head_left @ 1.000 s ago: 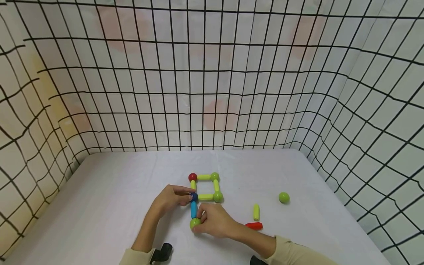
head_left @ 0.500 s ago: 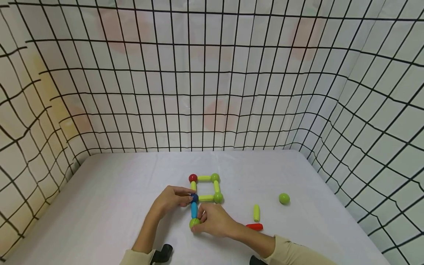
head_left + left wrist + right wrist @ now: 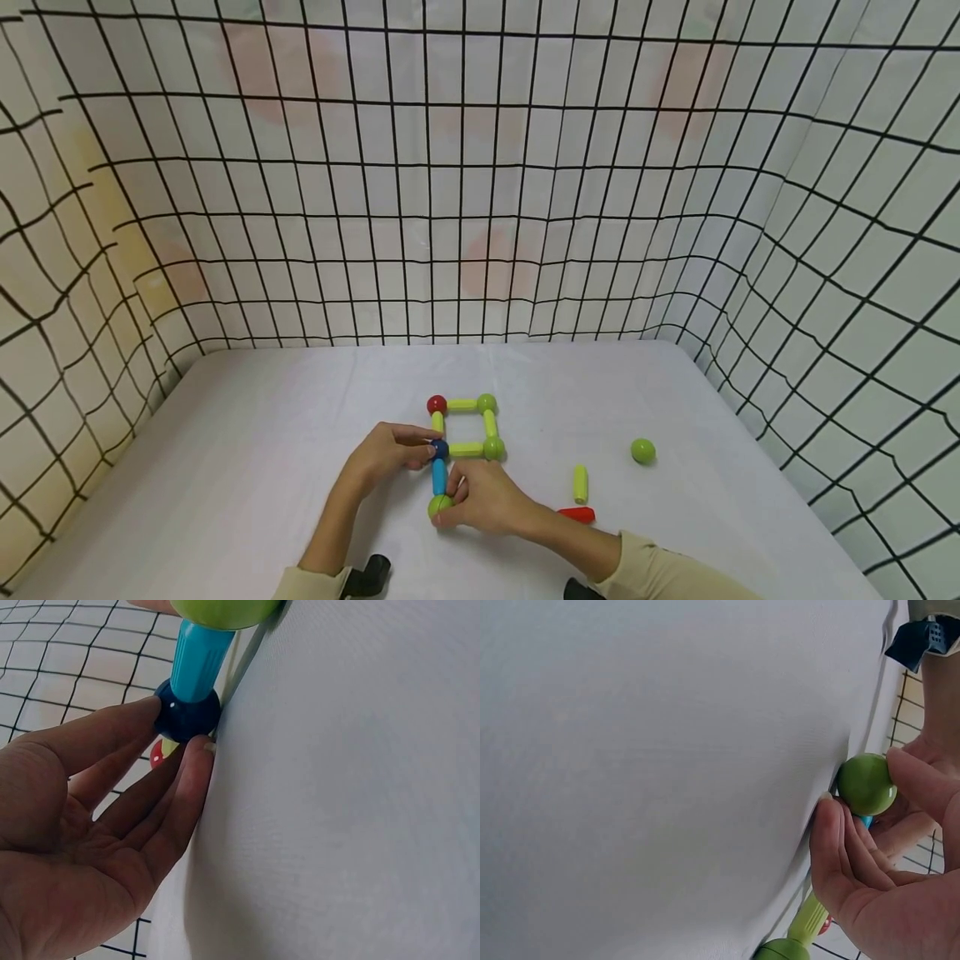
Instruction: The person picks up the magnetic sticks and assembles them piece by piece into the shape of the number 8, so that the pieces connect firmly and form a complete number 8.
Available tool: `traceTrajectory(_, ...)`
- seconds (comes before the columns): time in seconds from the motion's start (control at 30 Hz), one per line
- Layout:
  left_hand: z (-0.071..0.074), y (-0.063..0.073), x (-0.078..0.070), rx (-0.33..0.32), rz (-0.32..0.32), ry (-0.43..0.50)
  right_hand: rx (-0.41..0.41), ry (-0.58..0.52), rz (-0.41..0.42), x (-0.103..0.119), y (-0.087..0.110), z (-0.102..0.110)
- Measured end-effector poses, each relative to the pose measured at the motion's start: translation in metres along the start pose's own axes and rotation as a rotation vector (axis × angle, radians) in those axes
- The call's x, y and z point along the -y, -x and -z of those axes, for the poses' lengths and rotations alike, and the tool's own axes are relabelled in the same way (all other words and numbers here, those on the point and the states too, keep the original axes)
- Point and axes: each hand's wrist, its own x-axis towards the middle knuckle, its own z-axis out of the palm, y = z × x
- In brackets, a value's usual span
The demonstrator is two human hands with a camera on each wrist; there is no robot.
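A square of yellow-green rods (image 3: 467,450) lies on the white table, with a red ball (image 3: 437,405), green balls and a dark blue ball (image 3: 440,450) at its corners. My left hand (image 3: 381,458) pinches the dark blue ball between thumb and fingers, as the left wrist view confirms. From that ball a light blue rod (image 3: 438,477) runs toward me to a green ball (image 3: 866,784). My right hand (image 3: 491,500) holds this green ball between thumb and fingertips. In the head view the right fingers partly cover it.
To the right lie a loose yellow-green rod (image 3: 581,483), a red rod (image 3: 577,515) partly hidden by the right forearm, and a loose green ball (image 3: 642,451). Black netting (image 3: 480,218) over pale walls borders the table's back and sides.
Both hands keep their grip on the same two balls. The nearest green ball has shifted at most very slightly; the loose pieces lie as before.
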Motion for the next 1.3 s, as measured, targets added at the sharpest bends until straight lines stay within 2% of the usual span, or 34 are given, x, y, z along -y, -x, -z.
traceTrajectory(0.2,-0.0009,-0.0002,-0.0008,0.0,0.014,0.001,-0.002,-0.012,-0.021,0.0021,0.0006,0.0005)
traceTrajectory(0.57,-0.0015,0.0009,-0.0018,0.007,0.011,0.008,-0.012,-0.02,0.004,-0.0001,-0.0016,-0.0006)
traceTrajectory(1.3,-0.0054,0.0023,-0.0047,-0.015,0.013,0.054,-0.002,-0.037,-0.053,-0.0028,-0.0087,0.0036)
